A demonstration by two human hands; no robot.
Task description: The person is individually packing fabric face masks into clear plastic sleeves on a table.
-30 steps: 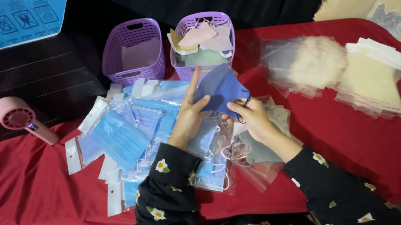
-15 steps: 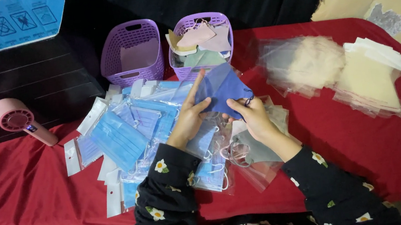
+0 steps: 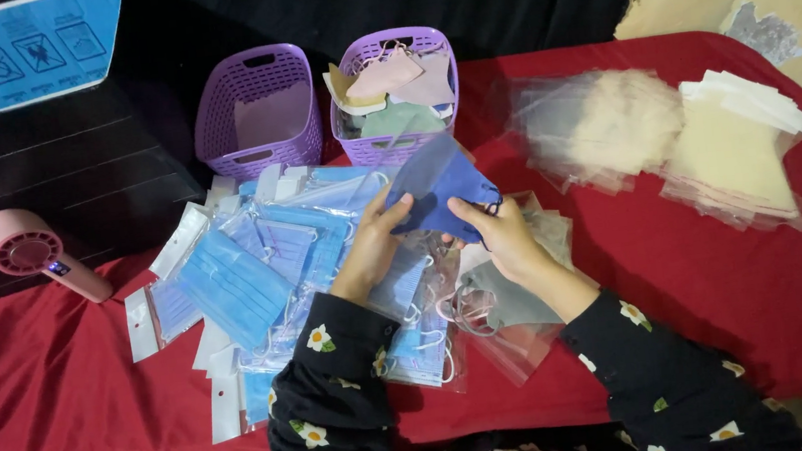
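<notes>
Both hands hold a dark blue face mask point(image 3: 442, 189) in a clear plastic sleeve, above the red table point(image 3: 58, 396). My left hand point(image 3: 375, 244) grips its left edge, with fingers partly inside the sleeve. My right hand point(image 3: 494, 230) pinches the mask's right lower side. Under the hands lies a heap of packaged light blue masks point(image 3: 255, 272) and grey masks point(image 3: 519, 293) in clear bags.
Two purple baskets stand at the back: the left basket point(image 3: 257, 111) looks nearly empty, the right basket point(image 3: 392, 55) holds pastel masks. A pink handheld fan point(image 3: 32, 252) lies at the left. Stacks of cream masks in clear bags point(image 3: 734, 147) sit at the right. A blue box point(image 3: 9, 49) is far left.
The blue mask has shifted slightly and my left fingers have curled onto its edge instead of pointing up; the hands stay in the same place.
</notes>
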